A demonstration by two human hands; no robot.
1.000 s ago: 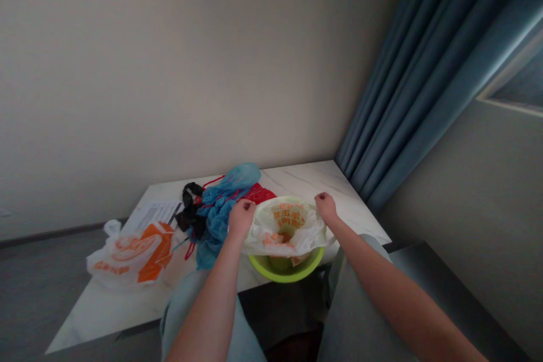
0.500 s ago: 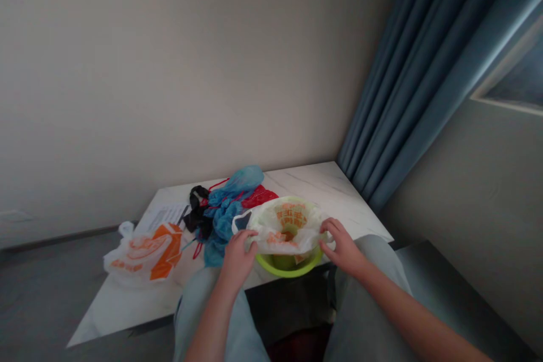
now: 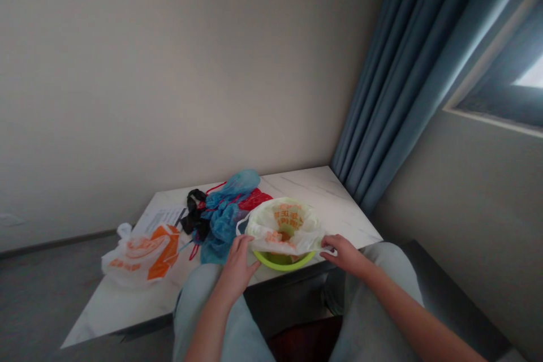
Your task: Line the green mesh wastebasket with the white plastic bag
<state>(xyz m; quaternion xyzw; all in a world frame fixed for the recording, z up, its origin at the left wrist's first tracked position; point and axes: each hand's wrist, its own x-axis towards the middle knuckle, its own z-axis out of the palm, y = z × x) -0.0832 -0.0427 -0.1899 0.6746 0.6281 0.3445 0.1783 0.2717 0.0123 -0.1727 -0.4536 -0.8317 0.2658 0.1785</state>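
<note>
A yellow-green bin [image 3: 282,265] stands near the front edge of the table. A white plastic bag [image 3: 292,225] with orange print lines it and covers most of its rim, leaving the front rim bare. At the bag's left edge is my left hand [image 3: 238,267], its fingertips touching there and its thumb spread apart. My right hand [image 3: 345,254] is closed, with fingers and thumb pinching the bag's right edge. One bag handle loop sticks out at the left. Something orange-brown shows inside the bag, too blurred to name.
Crumpled blue bags [image 3: 224,220], a black bag [image 3: 195,218] and a red bag [image 3: 255,199] lie heaped left of the bin. Another white-and-orange bag [image 3: 144,254] rests farther left on the marble-patterned table [image 3: 106,314]. A blue curtain [image 3: 377,107] hangs at right.
The bag's front edge has been drawn lower and wider over the bin. My left thumb has parted from the fingers, and my right hand has moved slightly downward. The view has shifted a little.
</note>
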